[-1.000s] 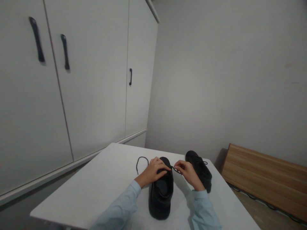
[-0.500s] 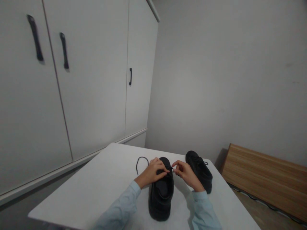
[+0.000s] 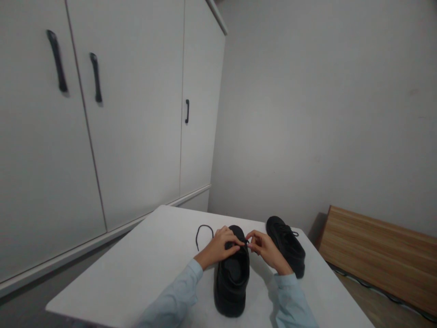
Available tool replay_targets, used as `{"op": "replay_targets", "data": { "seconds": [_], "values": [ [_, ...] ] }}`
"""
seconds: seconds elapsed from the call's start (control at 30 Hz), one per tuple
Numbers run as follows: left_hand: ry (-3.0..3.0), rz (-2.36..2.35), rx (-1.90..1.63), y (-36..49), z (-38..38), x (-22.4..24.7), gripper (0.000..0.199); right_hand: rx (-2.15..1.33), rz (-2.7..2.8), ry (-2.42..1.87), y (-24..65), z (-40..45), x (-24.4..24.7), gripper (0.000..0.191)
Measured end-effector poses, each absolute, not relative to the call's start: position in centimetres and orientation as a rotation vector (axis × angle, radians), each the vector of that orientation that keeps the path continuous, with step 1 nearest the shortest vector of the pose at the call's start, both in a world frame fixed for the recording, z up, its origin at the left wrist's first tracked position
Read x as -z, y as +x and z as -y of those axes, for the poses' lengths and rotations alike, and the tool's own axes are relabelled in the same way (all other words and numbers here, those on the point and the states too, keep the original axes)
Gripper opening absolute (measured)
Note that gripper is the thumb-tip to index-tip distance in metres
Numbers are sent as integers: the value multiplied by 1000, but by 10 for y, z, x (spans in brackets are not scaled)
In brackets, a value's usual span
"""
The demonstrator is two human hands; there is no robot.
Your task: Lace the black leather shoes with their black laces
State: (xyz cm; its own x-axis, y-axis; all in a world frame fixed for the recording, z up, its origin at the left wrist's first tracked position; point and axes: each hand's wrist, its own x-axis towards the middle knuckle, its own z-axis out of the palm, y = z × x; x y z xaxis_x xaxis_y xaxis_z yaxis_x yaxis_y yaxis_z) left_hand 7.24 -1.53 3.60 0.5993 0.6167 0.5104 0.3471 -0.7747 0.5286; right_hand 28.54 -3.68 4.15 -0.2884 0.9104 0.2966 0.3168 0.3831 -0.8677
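Observation:
A black shoe (image 3: 231, 291) stands on the white table, its heel toward me and its toe pointing away. My left hand (image 3: 220, 244) lies across the shoe's upper, fingers and thumb gripping the edge by the eyelets. At the shoe's right side, my right hand (image 3: 262, 248) pinches a black shoelace between thumb and fingertips, close to the left fingertips. The lace's exact path through the eyelets is too small to make out. Left of the shoe, a loop of black shoelace (image 3: 197, 236) lies on the table, partly hidden behind my left hand.
A second black shoe (image 3: 290, 250), with its lace in, stands at the table's right side. The white table (image 3: 136, 273) reaches toward a white cupboard (image 3: 136, 114) on the left and a grey wall (image 3: 307, 114). A wooden board (image 3: 375, 255) leans beyond the right edge.
My left fingertips have moved slightly right, nearer the right fingertips at the eyelets. The right hand keeps its pinch, and the shoe stays in place. The whole view has shifted a little.

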Motion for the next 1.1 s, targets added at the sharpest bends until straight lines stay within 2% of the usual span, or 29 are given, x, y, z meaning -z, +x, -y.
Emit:
{"op": "replay_targets", "data": {
  "seconds": [0.17, 0.57, 0.77, 0.9, 1.1],
  "values": [
    [2340, -917, -1022, 78, 19, -39, 26, -936, 1787, -1050, 282, 34, -38, 26],
    [2465, -1095, -956, 96, 16, -37, 5, -965, 1781, -1047, 274, 35, -37, 28],
    [2397, -1080, -1010, 98, 21, -38, 6, -797, 1789, -1123, 281, 34, -40, 27],
    [2284, -1003, -1117, 95, 22, -38, 7, -681, 1814, -1121, 284, 34, -41, 44],
    [1925, -850, -1286, 86, 13, -40, 14, -948, 1861, -1065, 277, 36, -33, 64]
  ]
}}
